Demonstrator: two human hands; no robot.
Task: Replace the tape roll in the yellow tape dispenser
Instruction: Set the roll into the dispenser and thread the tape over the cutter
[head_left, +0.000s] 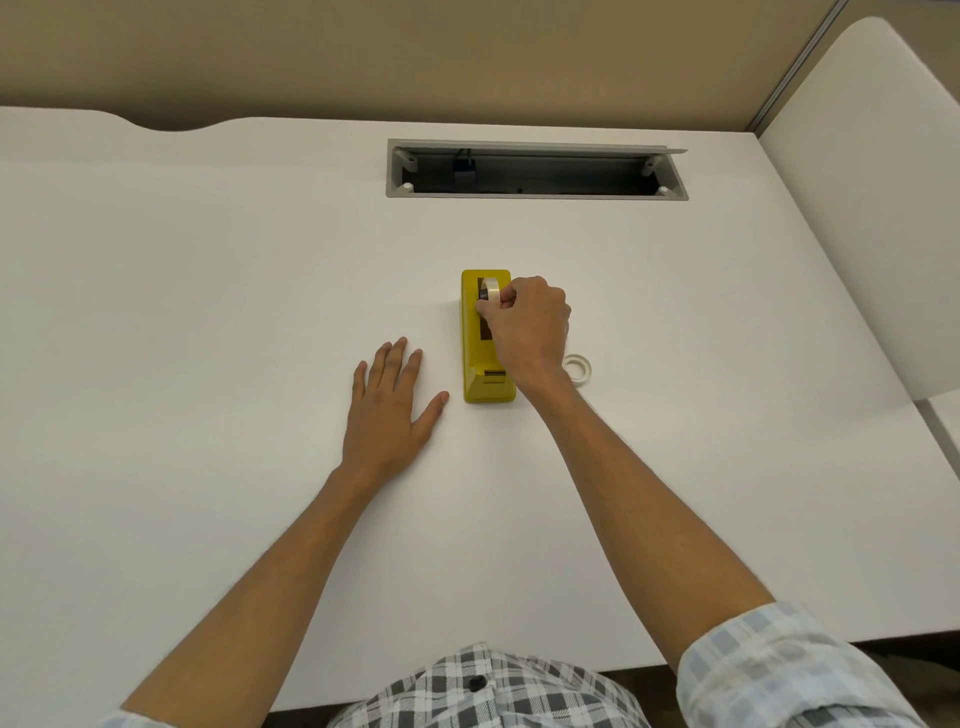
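The yellow tape dispenser (480, 364) stands in the middle of the white desk (208, 312), its cutter end toward me. A pale tape roll (490, 289) sits upright in the dispenser's slot at the far end. My right hand (530, 327) is over the dispenser, with thumb and fingers pinched on that roll. A second tape roll (579, 368) lies flat on the desk just right of the dispenser, partly hidden behind my right wrist. My left hand (387, 410) rests flat on the desk to the left of the dispenser, fingers spread, holding nothing.
A grey cable tray opening (535, 169) is cut into the desk at the back. A white partition panel (872, 208) rises along the right side. The desk's front edge runs close to my checked shirt (483, 691).
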